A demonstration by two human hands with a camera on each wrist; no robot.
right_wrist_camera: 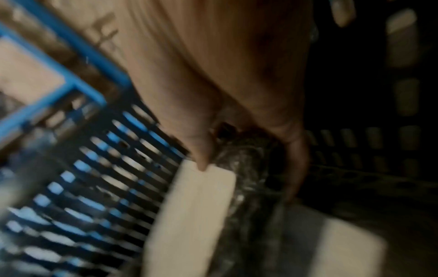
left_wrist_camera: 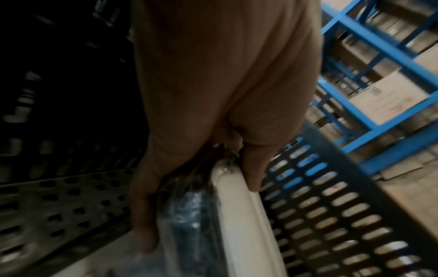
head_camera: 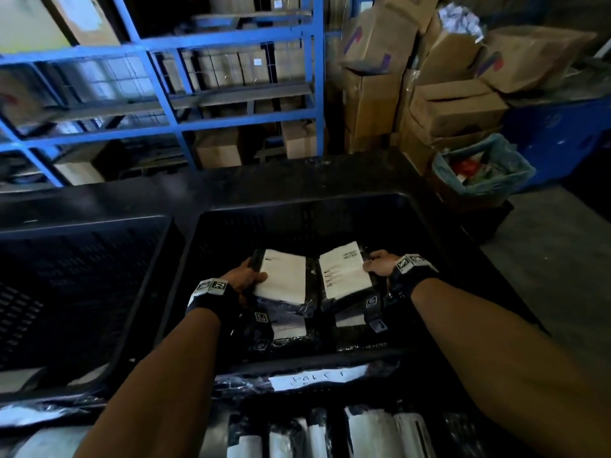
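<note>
Inside a black perforated crate (head_camera: pixel 297 206) I hold two plastic-wrapped dark packets with white paper labels. My left hand (head_camera: pixel 246 279) grips the left packet (head_camera: pixel 284 277) by its left edge, thumb on top of the label. In the left wrist view the thumb (left_wrist_camera: pixel 251 168) lies on the white label (left_wrist_camera: pixel 241 215) and the fingers (left_wrist_camera: pixel 142 215) curl underneath. My right hand (head_camera: pixel 378 264) grips the right packet (head_camera: pixel 344 269) at its right edge; in the right wrist view the thumb (right_wrist_camera: pixel 201 155) presses the label (right_wrist_camera: pixel 194 215). More wrapped packets (head_camera: pixel 291 328) lie beneath in the crate.
A second black crate (head_camera: pixel 76 292) stands to the left. Several wrapped packets (head_camera: pixel 330 434) lie in a row near me. Blue metal shelving (head_camera: pixel 165 44) with cartons stands behind. Stacked cardboard boxes (head_camera: pixel 456 104) and a lined bin (head_camera: pixel 482 166) are at the back right.
</note>
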